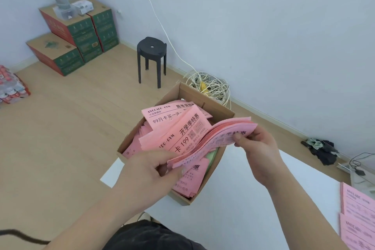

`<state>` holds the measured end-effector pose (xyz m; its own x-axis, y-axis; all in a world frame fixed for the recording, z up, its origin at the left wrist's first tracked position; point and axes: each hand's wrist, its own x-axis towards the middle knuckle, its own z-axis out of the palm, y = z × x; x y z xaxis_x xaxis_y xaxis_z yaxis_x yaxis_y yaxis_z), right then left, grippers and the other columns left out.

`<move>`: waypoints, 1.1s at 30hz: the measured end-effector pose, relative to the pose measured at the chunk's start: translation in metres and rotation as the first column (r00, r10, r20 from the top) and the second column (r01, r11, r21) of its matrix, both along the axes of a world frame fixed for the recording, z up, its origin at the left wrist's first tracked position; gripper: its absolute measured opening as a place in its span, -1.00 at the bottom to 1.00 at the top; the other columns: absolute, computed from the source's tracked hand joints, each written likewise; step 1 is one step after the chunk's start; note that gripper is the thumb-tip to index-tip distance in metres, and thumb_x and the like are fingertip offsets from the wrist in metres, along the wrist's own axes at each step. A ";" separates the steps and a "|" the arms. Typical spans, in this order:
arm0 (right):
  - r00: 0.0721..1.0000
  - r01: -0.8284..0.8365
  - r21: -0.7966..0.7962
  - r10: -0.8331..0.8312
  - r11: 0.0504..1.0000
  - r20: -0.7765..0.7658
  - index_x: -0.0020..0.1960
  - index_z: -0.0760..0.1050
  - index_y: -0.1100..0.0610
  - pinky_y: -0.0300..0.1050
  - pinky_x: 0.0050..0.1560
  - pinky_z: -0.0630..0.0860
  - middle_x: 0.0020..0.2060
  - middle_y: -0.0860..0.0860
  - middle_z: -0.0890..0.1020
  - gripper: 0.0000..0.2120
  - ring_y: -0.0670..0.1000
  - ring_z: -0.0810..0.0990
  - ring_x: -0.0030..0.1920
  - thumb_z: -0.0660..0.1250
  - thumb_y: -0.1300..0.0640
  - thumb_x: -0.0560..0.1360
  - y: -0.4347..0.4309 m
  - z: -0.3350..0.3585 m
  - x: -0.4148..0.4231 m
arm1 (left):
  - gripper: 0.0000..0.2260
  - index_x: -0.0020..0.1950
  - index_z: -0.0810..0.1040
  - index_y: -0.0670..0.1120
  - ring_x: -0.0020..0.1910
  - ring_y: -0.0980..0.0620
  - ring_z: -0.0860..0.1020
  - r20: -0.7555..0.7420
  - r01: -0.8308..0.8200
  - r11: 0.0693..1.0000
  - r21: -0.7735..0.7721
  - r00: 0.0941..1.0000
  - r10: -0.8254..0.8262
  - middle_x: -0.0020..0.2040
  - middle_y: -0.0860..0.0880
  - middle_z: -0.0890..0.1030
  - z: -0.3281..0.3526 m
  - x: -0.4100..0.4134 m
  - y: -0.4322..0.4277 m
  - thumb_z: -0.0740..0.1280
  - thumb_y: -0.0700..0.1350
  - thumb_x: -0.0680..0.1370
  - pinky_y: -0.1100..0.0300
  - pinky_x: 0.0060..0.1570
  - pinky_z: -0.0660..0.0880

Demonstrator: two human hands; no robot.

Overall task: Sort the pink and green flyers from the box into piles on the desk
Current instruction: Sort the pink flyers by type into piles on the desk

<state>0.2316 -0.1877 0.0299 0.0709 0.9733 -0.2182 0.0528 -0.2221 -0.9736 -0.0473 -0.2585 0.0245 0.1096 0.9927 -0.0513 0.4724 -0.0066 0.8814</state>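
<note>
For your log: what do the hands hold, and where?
A stack of pink flyers: left hand pinches its lower-left end, right hand its right edge.

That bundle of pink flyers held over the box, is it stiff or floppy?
Probably floppy: the bundle of pink flyers bends between the left hand and right hand. Loose sheets fan at its edges, so they may slide apart.

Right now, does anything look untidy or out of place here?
Yes. In the cardboard box the pink flyers lie jumbled at mixed angles, with a green flyer half buried under them. Behind the box, a white cable sits in a tangled heap on the floor.
</note>
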 end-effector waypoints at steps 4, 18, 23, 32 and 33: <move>0.958 0.231 0.013 -0.225 0.973 -0.179 0.01 0.56 0.31 -0.05 -0.09 0.37 -0.12 0.17 0.58 -0.73 0.10 0.49 -0.10 0.18 0.52 0.45 -0.024 0.006 0.044 | -0.89 0.03 0.71 0.15 0.04 0.17 0.52 -0.111 0.161 0.942 0.295 0.985 -0.133 0.00 0.21 0.52 0.016 0.046 0.004 0.46 0.07 0.52 0.38 -0.07 0.41; 0.827 0.561 -0.158 -0.554 0.812 0.092 0.16 0.49 -0.03 -0.07 0.17 0.48 0.13 -0.05 0.62 -0.78 0.02 0.56 0.26 0.36 0.21 0.57 -0.131 -0.078 0.141 | -0.88 0.17 0.53 0.13 -0.04 0.06 0.61 -0.045 0.280 0.947 -0.159 0.956 -0.291 -0.03 0.13 0.67 -0.074 0.198 0.020 0.28 -0.06 0.67 0.11 -0.02 0.55; 0.862 0.498 -0.199 -0.508 0.844 0.005 0.16 0.54 0.03 -0.02 0.34 0.45 0.13 0.03 0.64 -0.55 -0.03 0.58 0.26 0.53 -0.17 0.39 -0.147 -0.095 0.145 | -0.86 0.16 0.55 0.07 0.08 0.13 0.63 0.160 0.161 0.935 -0.315 0.980 -0.115 0.04 0.14 0.68 -0.098 0.208 0.013 0.39 -0.07 0.61 0.22 0.07 0.53; 0.749 0.638 -0.264 -0.662 0.724 -0.007 0.09 0.50 -0.01 -0.06 0.15 0.29 0.05 -0.19 0.56 -0.61 -0.26 0.45 0.07 0.35 -0.32 0.53 -0.127 -0.084 0.135 | -0.65 0.11 0.58 0.03 0.14 0.14 0.57 0.282 0.082 0.927 -0.365 0.959 0.027 0.09 0.09 0.65 -0.087 0.222 0.007 0.21 0.26 0.64 0.26 0.03 0.44; 0.746 0.643 -0.252 -0.666 0.723 -0.010 0.10 0.51 -0.04 -0.07 0.16 0.31 0.07 -0.20 0.57 -0.64 -0.28 0.45 0.08 0.36 -0.31 0.54 -0.127 -0.084 0.133 | -0.68 0.11 0.57 0.04 0.14 0.14 0.58 0.276 0.068 0.936 -0.346 0.961 0.032 0.09 0.10 0.65 -0.086 0.223 0.007 0.21 0.25 0.65 0.27 0.01 0.44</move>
